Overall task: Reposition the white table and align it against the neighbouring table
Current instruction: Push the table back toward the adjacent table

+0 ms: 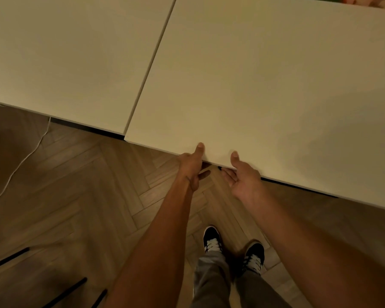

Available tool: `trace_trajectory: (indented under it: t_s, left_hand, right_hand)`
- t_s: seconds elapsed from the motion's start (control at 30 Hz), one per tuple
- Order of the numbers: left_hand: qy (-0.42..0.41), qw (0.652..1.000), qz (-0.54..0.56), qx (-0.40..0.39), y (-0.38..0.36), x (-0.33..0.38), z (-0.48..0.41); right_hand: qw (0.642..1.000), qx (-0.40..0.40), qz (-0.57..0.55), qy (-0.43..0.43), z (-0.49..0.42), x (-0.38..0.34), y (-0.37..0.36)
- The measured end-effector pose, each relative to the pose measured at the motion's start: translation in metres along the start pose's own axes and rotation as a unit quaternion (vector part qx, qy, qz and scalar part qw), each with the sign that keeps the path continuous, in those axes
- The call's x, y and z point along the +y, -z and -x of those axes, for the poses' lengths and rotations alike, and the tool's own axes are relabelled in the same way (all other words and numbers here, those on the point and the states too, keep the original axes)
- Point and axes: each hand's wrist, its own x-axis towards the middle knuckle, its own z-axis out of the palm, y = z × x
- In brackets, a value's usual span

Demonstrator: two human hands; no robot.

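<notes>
Gripping white table (265, 85) edge, both hands (190, 166) (242, 177)

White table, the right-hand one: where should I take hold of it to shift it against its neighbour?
Grip the white table by its near edge, coming from the standing side, thumbs on top and fingers underneath, as the left hand and right hand do now. The top is a thin bare slab overhanging its dark frame, so only the lip offers purchase.

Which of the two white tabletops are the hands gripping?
The right table: the left hand and right hand hold its near edge, thumbs on top. The left table is untouched.
</notes>
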Motion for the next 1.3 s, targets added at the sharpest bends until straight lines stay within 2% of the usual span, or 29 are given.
trace_trajectory:
  t_s: [0.5,0.6,0.73,0.9,1.17,1.3]
  left_hand:
    - [-0.043,0.998,0.043,0.003,-0.006,-0.006,-0.002]
    - [-0.035,0.998,0.025,-0.036,-0.016,-0.016,0.009]
    - [-0.018,0.996,0.011,-0.089,-0.037,-0.036,0.023]
    - [-0.004,0.993,-0.004,-0.114,-0.07,-0.064,0.035]
    - [0.027,0.996,0.008,-0.087,-0.124,-0.091,0.05]
    - [0.007,0.998,0.022,-0.065,-0.153,-0.106,0.043]
  right_hand:
    - [0.999,-0.037,0.006,0.002,0.004,-0.006,0.008]
    - [0.999,-0.04,0.005,0.002,0.005,-0.01,0.018]
    - [1.0,-0.02,-0.009,0.016,0.008,-0.02,0.041]
    - [0.998,0.009,-0.025,0.054,0.008,-0.043,0.082]
    - [0.994,0.057,-0.04,0.079,0.006,-0.091,0.153]
    - [0.996,0.035,-0.023,0.076,-0.005,-0.103,0.18]
